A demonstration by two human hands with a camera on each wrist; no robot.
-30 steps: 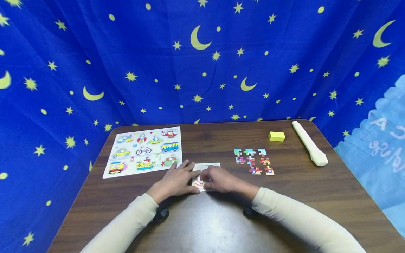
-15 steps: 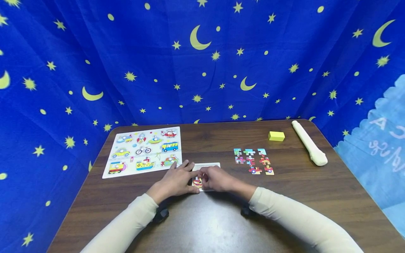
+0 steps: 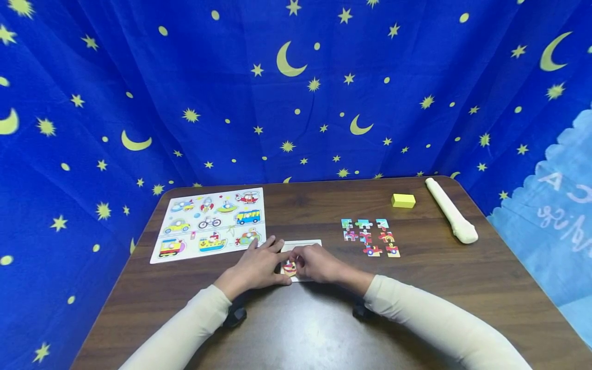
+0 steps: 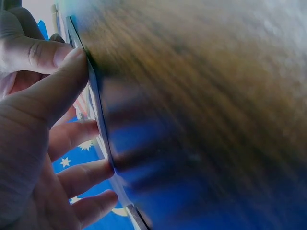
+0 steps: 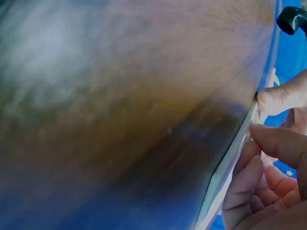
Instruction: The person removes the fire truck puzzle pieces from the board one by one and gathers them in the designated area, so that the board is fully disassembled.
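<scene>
A small white puzzle tray (image 3: 301,243) lies on the table in front of me, largely covered by both hands. In its lower left corner is a red and yellow jigsaw piece (image 3: 289,269). My right hand (image 3: 319,263) pinches this piece at its right side, fingers curled; the fingertips partly hide it. My left hand (image 3: 261,263) rests with fingers spread at the tray's left edge, its thumb (image 4: 72,64) by the near left corner. In the right wrist view, the right thumb (image 5: 276,143) and curled fingers are close over the tray's near edge.
Several loose jigsaw pieces (image 3: 365,237) lie in rows to the right of the tray. A larger vehicle puzzle board (image 3: 231,240) lies at the left. A yellow block (image 3: 403,200) and a cream-coloured, bone-shaped stick (image 3: 450,210) are at the back right. A starry blue curtain (image 3: 296,103) hangs behind the table.
The jigsaw piece has turned and settled in the tray's lower left corner, its red and yellow side now clearer. My right hand has shifted slightly left; the left hand stays put.
</scene>
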